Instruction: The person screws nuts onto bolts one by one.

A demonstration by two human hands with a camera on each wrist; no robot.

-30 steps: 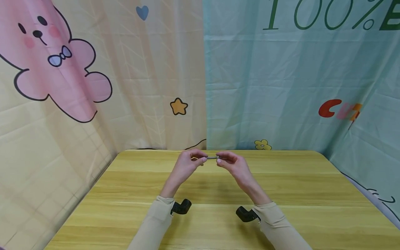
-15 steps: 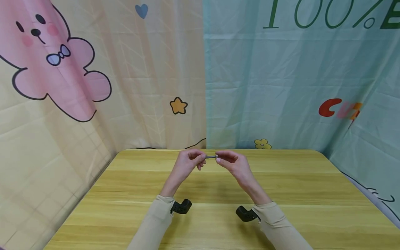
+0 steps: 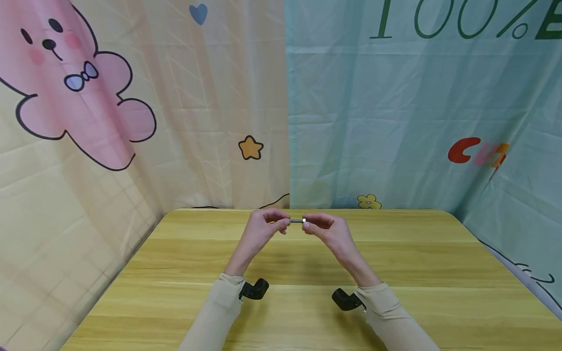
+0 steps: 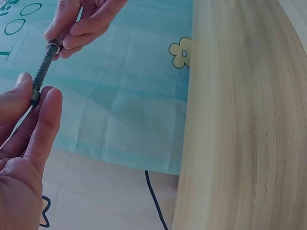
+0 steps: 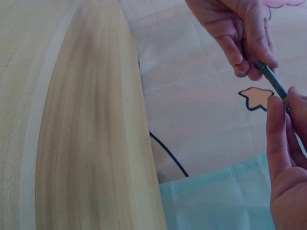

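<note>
A dark metal bolt (image 4: 44, 67) lies level between the two hands, above the far part of the table. My left hand (image 3: 262, 233) pinches its cylindrical head end between thumb and fingers. At the other end of the threaded shank sits a hex nut (image 4: 54, 45), and the thumb and fingertips of my right hand (image 3: 332, 237) pinch it. In the right wrist view, the bolt's shank (image 5: 274, 80) shows between both hands, while the nut is mostly covered by fingers there.
Beneath the hands is a wood-grain table (image 3: 303, 312), its far edge close behind them. Printed curtains (image 3: 395, 107) hang behind and to both sides. A black wrist camera (image 3: 254, 289) sits on the left sleeve, another camera (image 3: 346, 299) on the right.
The left fingers have shifted around the bolt's head, lower fingers dipping and then drawing back up. The bolt tilted slightly and is level again. Both forearms stay nearly in place.
</note>
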